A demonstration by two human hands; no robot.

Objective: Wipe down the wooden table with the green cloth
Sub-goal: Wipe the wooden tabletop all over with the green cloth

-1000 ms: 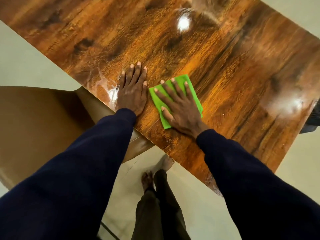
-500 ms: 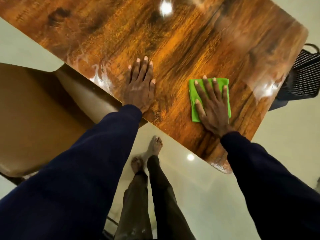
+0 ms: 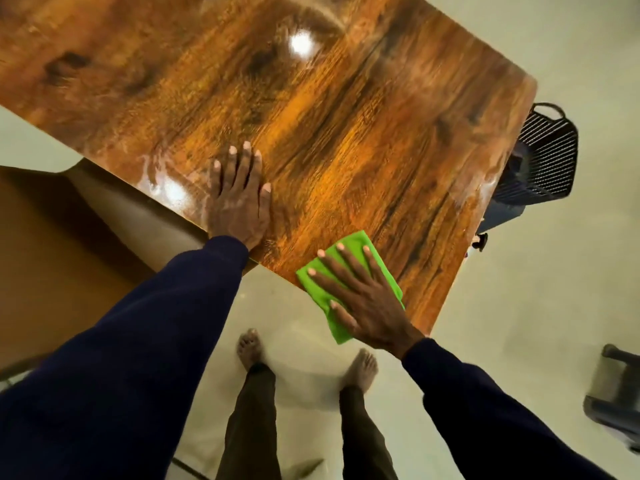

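Observation:
The glossy wooden table (image 3: 346, 133) fills the upper part of the view, with its near edge running diagonally. A folded green cloth (image 3: 311, 282) lies at that near edge, partly hanging over it. My right hand (image 3: 360, 296) presses flat on the cloth with fingers spread. My left hand (image 3: 239, 199) rests flat on the bare wood to the left, fingers together, holding nothing.
A brown chair seat (image 3: 52, 244) sits under the table's left side. A dark slatted basket (image 3: 543, 161) stands past the table's right end. Another dark object (image 3: 620, 396) is at the right edge. My bare feet (image 3: 249, 348) stand on the pale floor.
My right hand has slid the green cloth from beside my left hand toward the right and then back to the table's near edge. My left hand stays planted on the wood.

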